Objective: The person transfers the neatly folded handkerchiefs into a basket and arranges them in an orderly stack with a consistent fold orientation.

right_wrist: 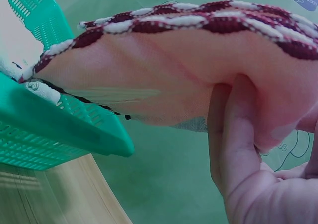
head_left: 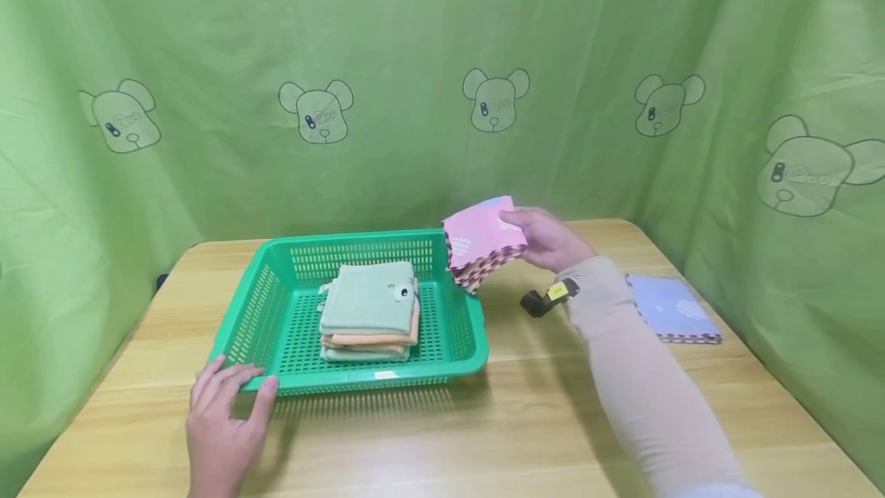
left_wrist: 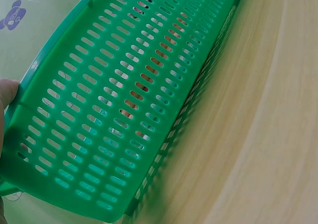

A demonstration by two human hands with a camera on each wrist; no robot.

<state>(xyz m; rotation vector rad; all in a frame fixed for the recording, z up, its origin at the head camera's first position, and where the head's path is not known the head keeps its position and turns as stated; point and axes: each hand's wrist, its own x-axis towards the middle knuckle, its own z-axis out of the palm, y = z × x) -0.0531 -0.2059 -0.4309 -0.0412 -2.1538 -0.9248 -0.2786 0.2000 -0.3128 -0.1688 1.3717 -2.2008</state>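
A pink folded handkerchief (head_left: 484, 233) with a maroon-and-white stitched edge is pinched in my right hand (head_left: 546, 238). It hangs over the right back corner of a green plastic basket (head_left: 477, 340). In the right wrist view, fingers (right_wrist: 241, 129) press against the pink cloth (right_wrist: 164, 75). My left hand (head_left: 224, 421) grips the basket's near left corner, its thumb on the front rim. The left wrist view shows the basket's slotted side wall (left_wrist: 114, 100) and part of that hand at the rim. Inside the basket lies a stack of folded towels (head_left: 369, 298), pale green and peach, with an eye-like patch on top.
A blue folded handkerchief (head_left: 674, 310) with a dark stitched edge lies on the wooden table (head_left: 539, 421) at the right. Around the right wrist is a black strap (head_left: 546, 298) with a yellow label. A green curtain (head_left: 408, 175) printed with bear faces surrounds the table.
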